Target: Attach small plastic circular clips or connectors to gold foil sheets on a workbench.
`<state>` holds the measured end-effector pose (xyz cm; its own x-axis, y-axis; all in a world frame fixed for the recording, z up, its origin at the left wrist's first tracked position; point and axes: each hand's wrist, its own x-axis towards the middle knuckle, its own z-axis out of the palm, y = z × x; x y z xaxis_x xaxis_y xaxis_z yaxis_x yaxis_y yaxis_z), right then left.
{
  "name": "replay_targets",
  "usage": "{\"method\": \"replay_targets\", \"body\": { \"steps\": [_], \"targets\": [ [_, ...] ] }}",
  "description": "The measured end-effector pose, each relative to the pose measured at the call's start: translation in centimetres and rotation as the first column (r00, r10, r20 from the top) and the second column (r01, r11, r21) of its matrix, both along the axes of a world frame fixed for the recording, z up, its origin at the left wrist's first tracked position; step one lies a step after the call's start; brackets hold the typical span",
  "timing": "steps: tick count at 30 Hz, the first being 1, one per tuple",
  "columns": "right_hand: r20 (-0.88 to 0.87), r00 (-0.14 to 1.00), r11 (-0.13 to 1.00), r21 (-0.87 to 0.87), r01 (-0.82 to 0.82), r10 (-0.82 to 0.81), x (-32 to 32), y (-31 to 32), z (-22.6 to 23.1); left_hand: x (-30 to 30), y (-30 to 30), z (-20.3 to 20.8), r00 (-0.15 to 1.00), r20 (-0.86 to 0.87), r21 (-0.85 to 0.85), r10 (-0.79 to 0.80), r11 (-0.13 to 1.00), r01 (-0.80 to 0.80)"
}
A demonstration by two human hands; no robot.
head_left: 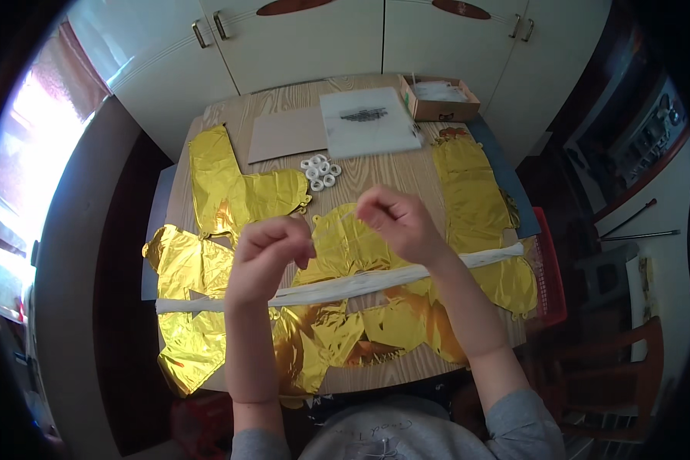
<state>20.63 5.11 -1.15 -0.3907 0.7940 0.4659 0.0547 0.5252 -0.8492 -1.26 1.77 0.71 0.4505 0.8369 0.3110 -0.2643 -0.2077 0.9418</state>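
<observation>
While the bench (pixel 241 111) carries gold foil pieces (pixel 471 184) all round and a white bundle (pixel 345 287) running nine to three o'clock, the left hand (pixel 262 253) and right hand (pixel 401 222) pinch what seems a thin clear strip (pixel 337 241) between them, at centre; best hold it gently taut, above the foil.

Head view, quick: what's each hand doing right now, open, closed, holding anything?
Left hand: closed, fingers curled; anything pinched is too faint to tell.
Right hand: closed, fingers curled; again, anything held can't be made out.
</observation>
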Motion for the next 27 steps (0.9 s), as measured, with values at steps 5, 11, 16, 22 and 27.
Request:
{"method": "replay_targets", "body": {
  "steps": [5,11,16,22,27],
  "targets": [
    [0.175,0.983,0.982,0.169,-0.085,0.055,-1.6,-1.0,-1.0,2.9,-0.3,1.5,0.911,0.198,-0.018,0.363,0.93,-0.367],
    [0.116,0.992,0.99,0.122,-0.068,0.053,-0.5,-1.4,1.7,1.1,0.0,-0.3,0.983,-0.126,0.098,0.134,0.988,-0.122],
    [0.216,0.975,0.981,0.174,-0.085,0.046,-1.7,-1.8,0.1,4.8,-0.8,2.0,0.83,0.333,-0.238,0.447,0.892,-0.385],
    [0.16,0.987,0.983,0.175,-0.056,0.028,0.0,-1.5,1.8,1.2,0.0,0.0,0.997,-0.072,0.076,0.04,0.996,-0.035],
    [0.314,0.943,0.982,0.111,-0.153,0.112,-0.9,-1.9,1.1,2.9,0.2,0.1,0.933,0.107,0.106,0.345,0.929,-0.355]
  ]
}}
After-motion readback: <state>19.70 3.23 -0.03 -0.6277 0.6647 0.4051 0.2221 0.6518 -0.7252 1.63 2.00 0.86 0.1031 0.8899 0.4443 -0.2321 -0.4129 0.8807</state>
